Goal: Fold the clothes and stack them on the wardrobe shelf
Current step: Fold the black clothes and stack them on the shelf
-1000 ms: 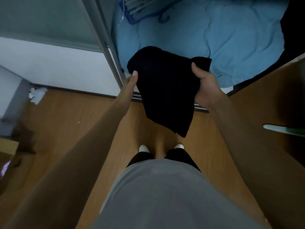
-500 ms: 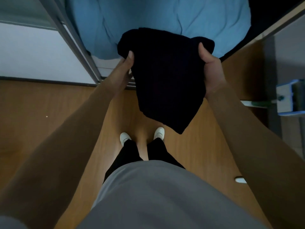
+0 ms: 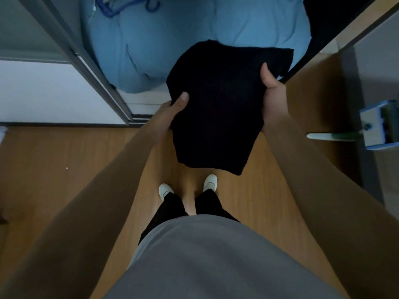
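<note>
Lowered since half a second ago: your left grip (image 3: pixel 172 108), now pinching the black garment (image 3: pixel 216 117) further down its left edge. Right grip (image 3: pixel 272 91): closed on the right edge, thumb on top, fingers hidden beneath. Garment: plain black, folded, one corner drooping. You hold it above the wooden floor (image 3: pixel 86 169), in front of the blue bedding (image 3: pixel 151 50).
</note>
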Demonstrator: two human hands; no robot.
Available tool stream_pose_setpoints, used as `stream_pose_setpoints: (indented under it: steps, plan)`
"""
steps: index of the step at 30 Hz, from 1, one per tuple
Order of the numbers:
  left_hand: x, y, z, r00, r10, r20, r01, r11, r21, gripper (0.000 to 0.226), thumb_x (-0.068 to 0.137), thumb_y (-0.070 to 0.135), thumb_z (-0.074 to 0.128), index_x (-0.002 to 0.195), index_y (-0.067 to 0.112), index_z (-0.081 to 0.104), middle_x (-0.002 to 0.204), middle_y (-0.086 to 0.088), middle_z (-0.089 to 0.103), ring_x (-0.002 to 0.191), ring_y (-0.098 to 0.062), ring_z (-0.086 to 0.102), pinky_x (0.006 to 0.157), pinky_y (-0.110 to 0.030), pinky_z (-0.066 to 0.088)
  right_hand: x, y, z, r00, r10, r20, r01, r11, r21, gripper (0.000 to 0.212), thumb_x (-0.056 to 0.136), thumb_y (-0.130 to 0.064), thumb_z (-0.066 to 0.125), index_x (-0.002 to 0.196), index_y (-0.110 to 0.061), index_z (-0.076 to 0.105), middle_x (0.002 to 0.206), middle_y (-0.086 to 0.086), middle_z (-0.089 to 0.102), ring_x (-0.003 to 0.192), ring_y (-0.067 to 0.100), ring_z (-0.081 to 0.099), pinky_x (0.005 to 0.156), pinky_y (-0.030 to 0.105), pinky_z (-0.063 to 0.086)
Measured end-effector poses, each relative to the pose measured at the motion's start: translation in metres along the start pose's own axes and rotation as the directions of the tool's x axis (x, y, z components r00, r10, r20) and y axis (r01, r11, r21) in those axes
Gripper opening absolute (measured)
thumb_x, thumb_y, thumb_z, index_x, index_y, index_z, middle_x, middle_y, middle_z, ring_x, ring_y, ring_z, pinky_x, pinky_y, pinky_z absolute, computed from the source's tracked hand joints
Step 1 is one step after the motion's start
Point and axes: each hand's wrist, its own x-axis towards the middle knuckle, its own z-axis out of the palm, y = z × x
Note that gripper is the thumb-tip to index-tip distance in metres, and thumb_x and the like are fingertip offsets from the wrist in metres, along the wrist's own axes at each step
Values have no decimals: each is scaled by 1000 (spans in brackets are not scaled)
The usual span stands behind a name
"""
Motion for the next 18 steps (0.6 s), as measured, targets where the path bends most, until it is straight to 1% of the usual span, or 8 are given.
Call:
stream_pose_setpoints:
  steps: [2, 4, 6, 8, 10, 13, 15, 18]
  plan:
    - [-4, 5, 4, 1000, 19, 20, -21, 995, 95, 85, 73, 65, 75, 140, 18, 53, 135, -2, 63, 125, -18, 59, 111, -40, 41, 4, -6, 1, 999, 22, -38, -24, 999, -40, 38, 94, -44, 62, 114, -12, 67, 112, 12, 74, 105, 31, 71, 76, 40, 60]
    - [-5, 12, 9, 999, 39, -26, -37, 996, 78, 82, 70, 59, 81, 135, 14, 58, 129, -4, 68, 119, -20, 64, 107, -40, 46, 10, -14, 1, 993, 56, -106, -66, 994, -93, 44, 91, -46, 65, 119, -11, 64, 109, 13, 75, 101, 31, 72, 75, 40, 61]
    - [-6, 18, 15, 994, 62, -86, -62, 998, 10, 66, 74, 50, 82, 126, 12, 65, 120, -5, 72, 112, -21, 68, 102, -39, 51, 16, -21, -1, 988, 83, -131, -102, 984, -148, 49, 88, -46, 68, 122, -10, 66, 113, 14, 74, 102, 32, 72, 77, 41, 61]
    - [-7, 22, 19, 986, 64, -155, -72, 996, -45, 50, 79, 42, 80, 118, 12, 70, 114, -8, 74, 108, -24, 70, 97, -40, 54, 18, -20, -7, 992, 89, -84, -105, 974, -201, 47, 90, -42, 67, 122, -9, 68, 121, 15, 71, 110, 31, 69, 85, 41, 59]
    - [-7, 25, 18, 977, 47, -210, -68, 993, -94, 42, 80, 39, 80, 113, 14, 71, 112, -8, 75, 105, -25, 71, 92, -39, 56, 15, -9, -17, 994, 99, -43, -108, 928, -356, 42, 93, -39, 66, 124, -11, 67, 125, 11, 69, 114, 27, 67, 93, 38, 57]
    - [-5, 32, 10, 964, 2, -267, -41, 989, -140, 39, 80, 38, 80, 109, 14, 72, 105, -7, 77, 99, -26, 73, 80, -35, 59, 13, 19, -30, 994, 67, -88, -105, 826, -554, 31, 91, -31, 70, 119, -16, 68, 117, 5, 73, 107, 21, 70, 92, 35, 56]
    - [-5, 38, 5, 947, -27, -319, -9, 994, -110, 43, 77, 40, 82, 109, 13, 72, 102, -7, 77, 97, -25, 74, 78, -34, 60, 20, 31, -31, 986, 0, -168, -99, 806, -584, 23, 88, -22, 74, 109, -13, 71, 105, 5, 77, 98, 21, 73, 88, 34, 58]
    - [-7, 45, -2, 914, -47, -403, 53, 999, 3, 48, 72, 45, 86, 108, 18, 71, 100, -2, 77, 94, -20, 74, 78, -29, 59, 35, 39, -26, 951, 39, -307, -214, 799, -561, 24, 83, -16, 77, 102, -2, 71, 94, 14, 77, 79, 23, 76, 67, 30, 60]
